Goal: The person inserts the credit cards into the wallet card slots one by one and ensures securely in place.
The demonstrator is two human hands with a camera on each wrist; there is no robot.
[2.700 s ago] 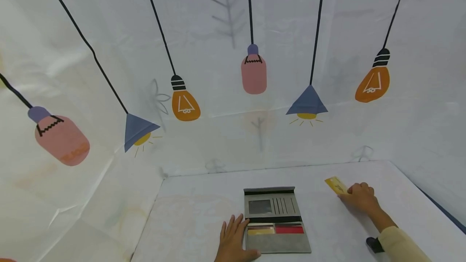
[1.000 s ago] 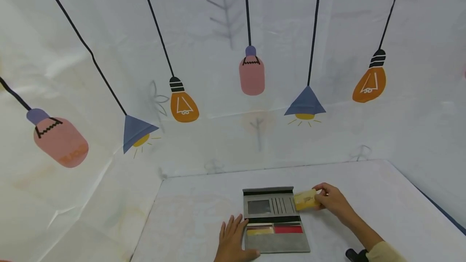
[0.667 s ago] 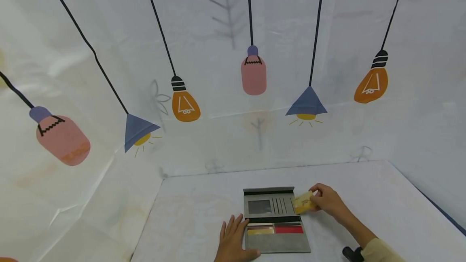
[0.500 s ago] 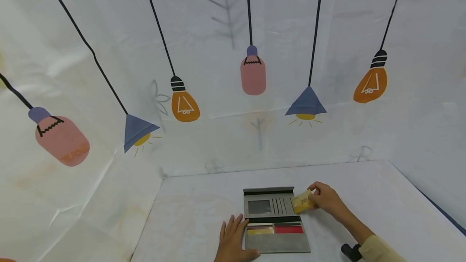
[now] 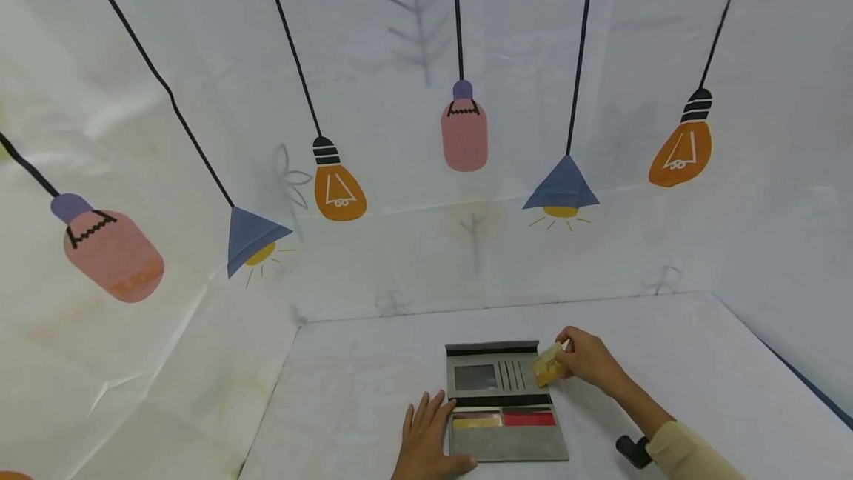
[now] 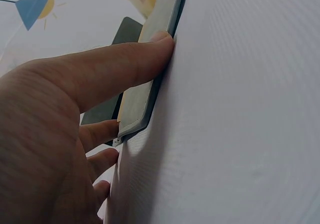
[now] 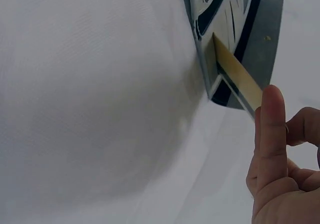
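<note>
A grey wallet (image 5: 509,446) lies unfolded on the white table. A yellow card (image 5: 476,423) and a red card (image 5: 529,418) show in its lower pockets. My left hand (image 5: 428,441) rests at the wallet's left side with extended fingers; in the left wrist view its thumb lies against the wallet's edge. Between thumb and fingers, my right hand (image 5: 588,358) pinches another yellow card (image 5: 548,366), tilted over the right edge of the upper half, beside the slits. In the right wrist view, the far end of this card (image 7: 239,73) meets the wallet's side; whether it is inside a slot I cannot tell.
A white wall sheet (image 5: 400,258) printed with hanging lamps rises behind the white table (image 5: 346,391). A black device (image 5: 633,452) sits by the right sleeve (image 5: 689,454). The wallet's upper half has a dark window pocket (image 5: 476,377).
My right hand has brought the yellow card from the table's right side to the wallet's upper right edge, lately shifting slightly left and tilting it more steeply. The left hand has stayed put.
</note>
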